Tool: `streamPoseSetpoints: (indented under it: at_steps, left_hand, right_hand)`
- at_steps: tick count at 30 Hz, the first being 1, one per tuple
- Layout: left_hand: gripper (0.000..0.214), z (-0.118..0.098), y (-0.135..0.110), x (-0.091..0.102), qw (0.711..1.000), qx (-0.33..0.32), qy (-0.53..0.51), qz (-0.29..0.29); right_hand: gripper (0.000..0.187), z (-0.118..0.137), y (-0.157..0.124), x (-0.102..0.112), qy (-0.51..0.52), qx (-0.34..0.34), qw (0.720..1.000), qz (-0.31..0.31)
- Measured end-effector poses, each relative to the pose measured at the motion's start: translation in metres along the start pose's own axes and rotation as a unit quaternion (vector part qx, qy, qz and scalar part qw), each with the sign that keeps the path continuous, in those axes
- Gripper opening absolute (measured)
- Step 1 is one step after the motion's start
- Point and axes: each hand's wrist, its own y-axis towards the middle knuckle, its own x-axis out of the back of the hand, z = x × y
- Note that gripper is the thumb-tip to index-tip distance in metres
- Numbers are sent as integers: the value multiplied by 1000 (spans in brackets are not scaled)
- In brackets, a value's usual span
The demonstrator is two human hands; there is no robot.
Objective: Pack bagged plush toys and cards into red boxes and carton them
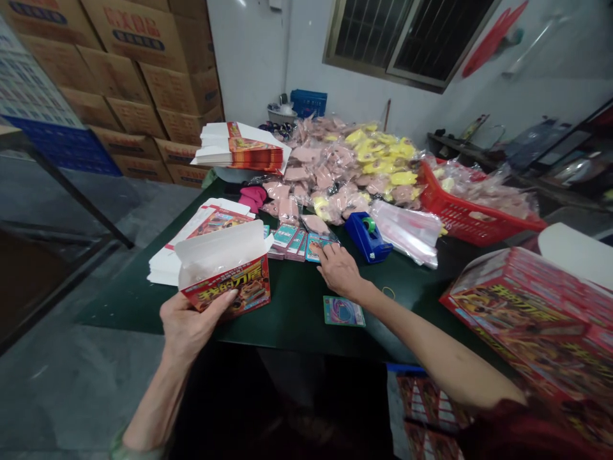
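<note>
While gripping the red carton (225, 281) by its lower left corner, held it up in the left hand (191, 322), just over the near part of the green table (287, 306). Pinched it, and firmly by the look: thumb pressed across the printed front, remaining fingers tucked behind the card and hidden. Had the top flap standing open, white on the inside.

And on the other side, had the right hand (339, 269) palm down on the tabletop, well apart from the carton. Fingers stretched forward and loosely together, fingertips (320, 248) touching the nearest of the teal and pink card packs (292, 241) laid in a short row. Gripped nothing there, simply rested on top.

Spotted one loose card (343, 311) lying flat just beside the right wrist, and a rubber band (389, 292) near it. Saw a blue tape dispenser (368, 236) just right of the packs, with clear bags (407, 230) beside that. Behind the carton, made out a stack of flat unfolded cartons (167, 259), and farther back, a second pile of flats (244, 150). Noted pink and yellow packets (349, 166) heaped across the far middle of the table, next to a red basket (469, 217) with more bagged items inside. At the right edge, caught closed red boxes (536, 306) of the same print, piled near the right arm. Far left, picked out brown shipping boxes (143, 76) stacked high.
</note>
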Motion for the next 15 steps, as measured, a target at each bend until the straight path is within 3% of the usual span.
streamPoseSetpoints:
  at_steps: [10,15]
  left_hand:
    - [23,2,-2,0,1000,-6,-2,2]
    - [23,-1,-1,1,1000,-1,-9,-3]
  right_hand:
    - [29,6,-1,-8,31,14,998,-47]
    - [25,-1,-5,1,54,37,996,-67]
